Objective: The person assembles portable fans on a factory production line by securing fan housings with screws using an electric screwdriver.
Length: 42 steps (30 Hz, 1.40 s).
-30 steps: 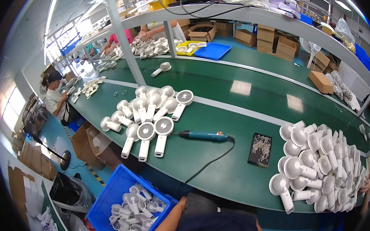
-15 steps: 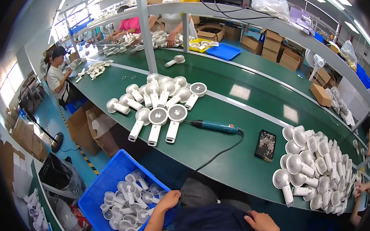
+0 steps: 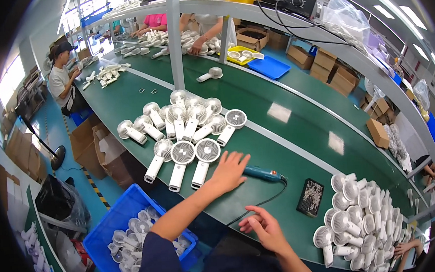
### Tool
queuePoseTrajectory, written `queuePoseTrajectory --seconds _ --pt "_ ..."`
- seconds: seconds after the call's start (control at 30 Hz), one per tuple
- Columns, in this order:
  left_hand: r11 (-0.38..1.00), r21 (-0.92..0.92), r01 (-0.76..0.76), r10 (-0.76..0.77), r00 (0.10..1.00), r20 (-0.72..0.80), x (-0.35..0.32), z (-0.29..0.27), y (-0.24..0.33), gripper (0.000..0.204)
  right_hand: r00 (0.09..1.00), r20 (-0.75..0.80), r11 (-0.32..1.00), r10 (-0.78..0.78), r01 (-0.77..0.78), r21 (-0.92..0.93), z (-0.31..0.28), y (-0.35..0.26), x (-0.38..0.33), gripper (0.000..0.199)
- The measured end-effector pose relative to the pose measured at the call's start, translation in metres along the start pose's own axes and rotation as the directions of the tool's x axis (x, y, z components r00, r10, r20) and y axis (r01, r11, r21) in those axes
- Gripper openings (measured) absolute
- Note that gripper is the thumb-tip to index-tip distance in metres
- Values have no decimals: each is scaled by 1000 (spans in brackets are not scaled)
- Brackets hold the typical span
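Observation:
My left hand (image 3: 228, 172) is stretched over the green table with its fingers spread and nothing in them. It lies between a white handheld fan (image 3: 206, 161) and a teal electric screwdriver (image 3: 262, 172), covering the tool's tip end. Whether the fingers touch the tool, I cannot tell. Lower down, at the table's near edge, my right hand (image 3: 264, 229) is open with its fingers loosely bent and holds nothing. The screwdriver's black cord (image 3: 266, 201) runs just above it. A group of white handheld fans (image 3: 179, 113) lies beyond my left hand, handles mostly toward me.
A blue bin (image 3: 100, 243) full of fans stands at lower left. Right of my hands lie a black tray of small screws (image 3: 311, 197) and a large fan pile (image 3: 354, 217). A grey shelf post (image 3: 175, 44) rises mid-table. Other people work along the far side and left.
Both hands have left my lap and come forward over the table, the left reaching to the screwdriver's tip end. The view has shifted slightly; the fans and tool lie as before.

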<state>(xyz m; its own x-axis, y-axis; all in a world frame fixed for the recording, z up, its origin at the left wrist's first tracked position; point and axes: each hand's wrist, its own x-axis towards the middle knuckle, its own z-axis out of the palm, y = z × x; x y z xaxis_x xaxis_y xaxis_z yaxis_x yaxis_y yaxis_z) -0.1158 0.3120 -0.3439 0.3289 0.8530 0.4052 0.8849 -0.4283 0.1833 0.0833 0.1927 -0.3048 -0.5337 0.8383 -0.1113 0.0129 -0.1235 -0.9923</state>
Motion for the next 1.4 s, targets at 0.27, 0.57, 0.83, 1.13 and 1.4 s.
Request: queuePoseTrajectory --seconds 0.27,0.57,0.83,1.13,1.4 --pt "939 -303 164 -25 910 414 -1 -26 27 37 979 -44 757 201 -127 641 -18 28 11 49" --pt "571 -752 330 -246 942 227 -71 -70 84 62 930 -337 858 146 50 510 26 -8 63 33" --pt "85 -996 7 -93 996 -1 -94 -80 91 14 971 198 950 131 -180 256 -101 -102 -6 37" --pt "739 -666 104 -315 927 -205 125 -44 -96 26 834 -357 906 421 -362 220 -93 7 -48 36" --pt "795 175 581 -583 811 -48 276 35 -330 65 859 -453 797 237 -439 -415 -77 23 -16 41"
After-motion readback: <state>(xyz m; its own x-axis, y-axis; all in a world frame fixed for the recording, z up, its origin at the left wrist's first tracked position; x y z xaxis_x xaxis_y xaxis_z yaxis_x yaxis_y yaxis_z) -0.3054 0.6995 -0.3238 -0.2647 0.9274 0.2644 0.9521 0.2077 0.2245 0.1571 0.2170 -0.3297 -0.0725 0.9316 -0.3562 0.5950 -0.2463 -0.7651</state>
